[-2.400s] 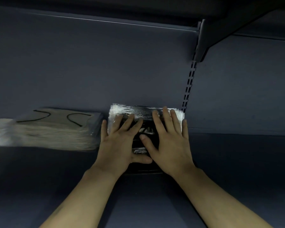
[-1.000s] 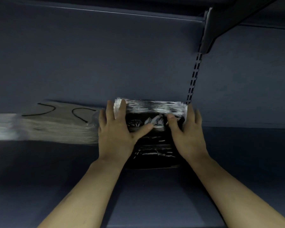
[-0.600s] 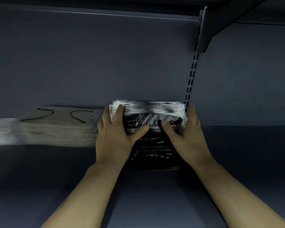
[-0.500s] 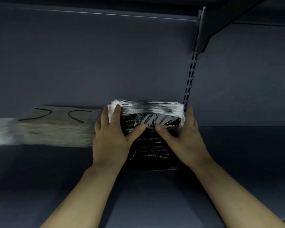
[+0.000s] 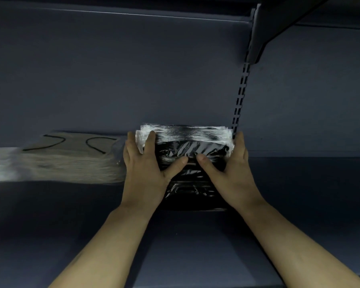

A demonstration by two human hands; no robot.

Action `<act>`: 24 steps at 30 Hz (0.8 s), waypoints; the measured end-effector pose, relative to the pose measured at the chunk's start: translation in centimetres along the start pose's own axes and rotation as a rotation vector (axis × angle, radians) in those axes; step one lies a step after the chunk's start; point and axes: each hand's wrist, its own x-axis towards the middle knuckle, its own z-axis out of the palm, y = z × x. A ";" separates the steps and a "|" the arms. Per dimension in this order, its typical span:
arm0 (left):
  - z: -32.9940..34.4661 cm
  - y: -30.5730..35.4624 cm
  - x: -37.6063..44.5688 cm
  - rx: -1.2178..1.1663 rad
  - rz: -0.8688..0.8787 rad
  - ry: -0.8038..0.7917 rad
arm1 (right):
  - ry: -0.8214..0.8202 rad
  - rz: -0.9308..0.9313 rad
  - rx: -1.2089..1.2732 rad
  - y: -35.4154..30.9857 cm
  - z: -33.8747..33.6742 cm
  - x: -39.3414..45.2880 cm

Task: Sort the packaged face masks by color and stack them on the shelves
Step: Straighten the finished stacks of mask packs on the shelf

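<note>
**Inspector:** State the position of the black stack [image 5: 192, 154].

**Assistant:** It sits on the shelf [image 5: 195, 246], its far end against the back panel [image 5: 133, 80]. The upright [image 5: 240, 96] rises just behind the black stack's right rear corner. The packs are wrapped in glossy film; the far ends of the wrappers show white.

**Inspector:** The hands?

**Assistant:** Both are on the black stack, one at each side. The left hand [image 5: 146, 171] lies at its left edge, fingers extended toward the rear, one fingertip on the white wrapper ends, thumb angled inward across the top. The right hand [image 5: 230, 173] lies at its right edge, fingers running along that side toward the rear corner, thumb also angled inward across the top. The two thumb tips nearly meet above the middle of the black stack.

**Inspector:** Gripping or flat?

**Assistant:** Each hand clasps its side, with fingers along the edge and thumb on top. The near end of the black stack shows between the wrists.

**Inspector:** Anything else on the shelf?

**Assistant:** A beige stack [image 5: 71, 159] lies just left of the black stack, close beside the left hand; black ear loops show on its top pack. Further left, a white stack [image 5: 0, 165], blurred at the frame edge. A bracket [image 5: 264, 28] projects from the upright, high above the black stack.
</note>
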 end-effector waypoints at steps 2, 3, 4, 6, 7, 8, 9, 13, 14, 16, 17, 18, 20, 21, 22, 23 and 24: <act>0.0 0.0 0.1 0.003 0.000 0.015 | 0.020 0.001 -0.021 0.2 0.1 0.2; 0.0 0.0 0.1 0.014 0.007 0.031 | 0.029 0.001 -0.032 0.3 0.1 0.2; 0.0 0.0 0.1 0.025 0.018 0.051 | 0.039 -0.003 -0.044 0.3 0.0 0.2; 0.0 0.1 0.1 0.030 0.036 0.086 | 0.057 -0.022 -0.086 0.4 0.0 0.2; -0.1 0.1 0.1 0.028 0.043 0.096 | 0.064 -0.031 -0.112 0.4 0.0 0.2; -0.1 0.2 0.1 0.028 0.049 0.102 | 0.070 -0.037 -0.138 0.4 0.1 0.2; 0.0 0.2 0.0 0.031 0.060 0.107 | 0.077 -0.046 -0.166 0.3 0.1 0.2; 0.0 0.1 0.1 0.065 0.085 0.119 | 0.136 -0.118 -0.287 0.0 0.2 0.0; 0.0 0.0 0.1 0.076 0.087 0.119 | 0.150 -0.139 -0.322 -0.1 0.1 -0.1; 0.2 -0.2 0.1 0.100 0.110 0.120 | 0.176 -0.188 -0.403 -0.3 0.1 -0.3; 0.3 -0.3 0.0 0.114 0.129 0.120 | 0.189 -0.219 -0.443 -0.4 0.1 -0.4; 0.4 -0.3 0.0 0.128 0.146 0.122 | 0.201 -0.257 -0.482 -0.5 0.2 -0.5; 0.4 -0.4 -0.1 0.148 0.188 0.148 | 0.216 -0.352 -0.542 -0.8 0.4 -0.7; 0.5 -0.4 -0.1 0.159 0.205 0.174 | 0.213 -0.405 -0.559 -0.9 0.5 -0.9; 0.4 -0.1 -0.3 0.177 0.215 0.199 | 0.202 -0.460 -0.571 -1.1 0.5 -1.0; 0.4 0.1 -0.5 0.202 0.215 0.214 | 0.179 -0.518 -0.584 -1.1 0.4 -1.2; 0.2 0.3 -0.9 0.229 0.213 0.217 | 0.151 -0.581 -0.600 -1.3 0.4 -1.4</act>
